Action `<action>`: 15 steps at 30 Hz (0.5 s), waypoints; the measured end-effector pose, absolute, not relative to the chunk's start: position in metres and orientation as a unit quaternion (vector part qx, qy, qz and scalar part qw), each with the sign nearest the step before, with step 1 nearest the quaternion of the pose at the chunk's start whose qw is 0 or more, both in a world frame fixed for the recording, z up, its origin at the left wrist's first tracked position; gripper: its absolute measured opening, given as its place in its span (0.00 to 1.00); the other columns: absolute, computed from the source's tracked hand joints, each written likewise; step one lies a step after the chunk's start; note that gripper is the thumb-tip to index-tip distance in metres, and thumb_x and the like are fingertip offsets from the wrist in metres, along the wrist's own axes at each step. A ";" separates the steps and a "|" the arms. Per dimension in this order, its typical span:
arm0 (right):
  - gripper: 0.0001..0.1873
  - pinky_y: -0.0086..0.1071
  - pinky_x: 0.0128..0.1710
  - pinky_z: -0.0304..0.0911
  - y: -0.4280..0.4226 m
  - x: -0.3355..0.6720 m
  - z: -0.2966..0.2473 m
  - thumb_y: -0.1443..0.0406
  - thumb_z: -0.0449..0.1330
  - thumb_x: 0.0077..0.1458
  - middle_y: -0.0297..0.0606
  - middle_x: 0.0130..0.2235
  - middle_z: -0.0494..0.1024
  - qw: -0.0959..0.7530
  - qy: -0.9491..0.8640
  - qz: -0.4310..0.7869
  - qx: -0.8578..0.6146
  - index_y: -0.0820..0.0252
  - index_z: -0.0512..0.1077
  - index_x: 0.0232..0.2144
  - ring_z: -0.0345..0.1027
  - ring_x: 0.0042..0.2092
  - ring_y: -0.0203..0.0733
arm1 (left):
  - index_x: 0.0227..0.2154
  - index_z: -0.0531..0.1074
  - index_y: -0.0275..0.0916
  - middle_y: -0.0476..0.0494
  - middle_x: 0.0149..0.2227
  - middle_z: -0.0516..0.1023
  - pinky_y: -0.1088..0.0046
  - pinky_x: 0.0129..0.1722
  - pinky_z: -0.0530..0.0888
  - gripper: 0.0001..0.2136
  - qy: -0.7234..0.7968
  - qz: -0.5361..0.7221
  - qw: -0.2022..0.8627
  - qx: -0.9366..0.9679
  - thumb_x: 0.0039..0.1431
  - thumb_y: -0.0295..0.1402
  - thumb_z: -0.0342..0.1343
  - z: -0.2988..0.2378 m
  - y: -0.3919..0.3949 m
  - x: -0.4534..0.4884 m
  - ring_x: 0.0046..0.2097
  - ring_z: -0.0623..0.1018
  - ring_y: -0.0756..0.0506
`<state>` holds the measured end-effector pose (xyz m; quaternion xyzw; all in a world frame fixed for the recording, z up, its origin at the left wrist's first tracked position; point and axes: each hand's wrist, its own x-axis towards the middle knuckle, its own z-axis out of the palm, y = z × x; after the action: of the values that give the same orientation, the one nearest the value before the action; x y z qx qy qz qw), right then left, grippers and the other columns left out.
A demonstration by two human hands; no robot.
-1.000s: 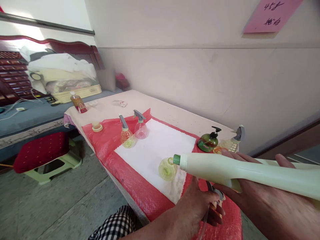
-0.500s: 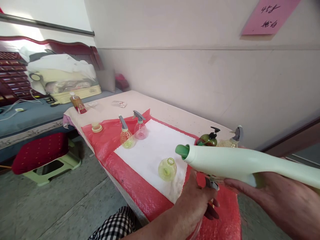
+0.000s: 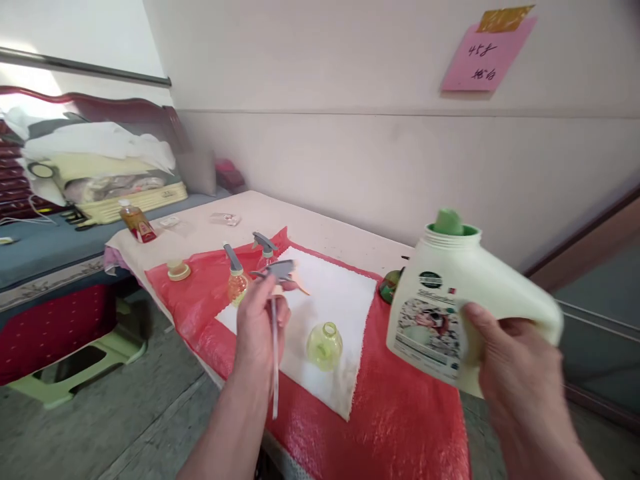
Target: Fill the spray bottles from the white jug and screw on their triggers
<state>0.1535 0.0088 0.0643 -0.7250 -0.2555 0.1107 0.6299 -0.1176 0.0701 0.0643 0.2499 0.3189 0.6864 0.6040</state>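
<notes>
From left to right: a stool (image 3: 60,327) with a dark red seat, cut by the frame's left border, stands near the table, a band of grey floor (image 3: 165,393) between them. A bottle (image 3: 137,223) of amber liquid stands near the far left corner of the table (image 3: 310,227). Nearer, a small jar (image 3: 178,269) sits on the red sheet (image 3: 410,387), just inside the left edge. Two spray bottles, one orange and yellow (image 3: 238,287), one pink (image 3: 267,259), stand side by side at the white cloth's left end. In front of them, the left hand is closed around a grey spray head (image 3: 281,271), whose tube (image 3: 275,360) hangs down. To its right, an uncapped round yellow bottle (image 3: 324,348) stands on the white cloth (image 3: 325,287), well inside the table's edges; cloth surrounds it, with red sheet beyond. A green bottle (image 3: 390,287) is partly hidden by the pale jug (image 3: 430,267), which the right hand (image 3: 523,367) grips at its handle. The jug is nearly upright, its green spout up, overlapping the sheet's right edge in view.
</notes>
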 end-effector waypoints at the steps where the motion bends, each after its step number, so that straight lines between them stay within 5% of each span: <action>1: 0.27 0.34 0.22 0.58 0.017 0.149 0.053 0.49 0.69 0.37 0.45 0.30 0.75 0.640 -0.267 0.144 -0.706 0.67 0.76 0.33 0.65 0.27 0.44 | 0.31 0.70 0.36 0.45 0.31 0.79 0.81 0.17 0.57 0.09 0.324 0.713 0.585 0.211 0.53 0.36 0.61 0.061 0.076 -0.122 0.17 0.62 0.59; 6: 0.31 0.36 0.34 0.68 0.072 0.129 -0.003 0.50 0.66 0.46 0.48 0.42 0.76 0.692 -0.332 0.285 -0.575 0.67 0.71 0.46 0.72 0.39 0.49 | 0.36 0.74 0.36 0.44 0.36 0.78 0.79 0.32 0.71 0.06 0.297 0.726 0.610 0.109 0.54 0.27 0.60 0.045 0.093 -0.123 0.29 0.74 0.54; 10: 0.35 0.40 0.47 0.67 0.111 0.115 -0.029 0.48 0.60 0.50 0.49 0.50 0.72 0.708 -0.359 0.254 -0.553 0.66 0.65 0.54 0.68 0.49 0.49 | 0.33 0.74 0.35 0.46 0.36 0.76 0.78 0.37 0.72 0.07 0.273 0.713 0.637 0.108 0.51 0.19 0.59 0.041 0.097 -0.118 0.34 0.75 0.54; 15: 0.31 0.45 0.52 0.62 0.085 0.106 -0.045 0.49 0.61 0.51 0.48 0.51 0.72 0.654 -0.368 0.224 -0.622 0.62 0.68 0.51 0.64 0.53 0.55 | 0.33 0.74 0.37 0.48 0.36 0.75 0.74 0.45 0.71 0.08 0.258 0.728 0.626 0.107 0.50 0.20 0.60 0.038 0.098 -0.114 0.38 0.75 0.53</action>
<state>0.1060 0.0852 -0.0453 -0.6220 -0.3680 0.2244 0.6537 -0.1142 0.0983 0.0380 0.1069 0.2581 0.7285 0.6255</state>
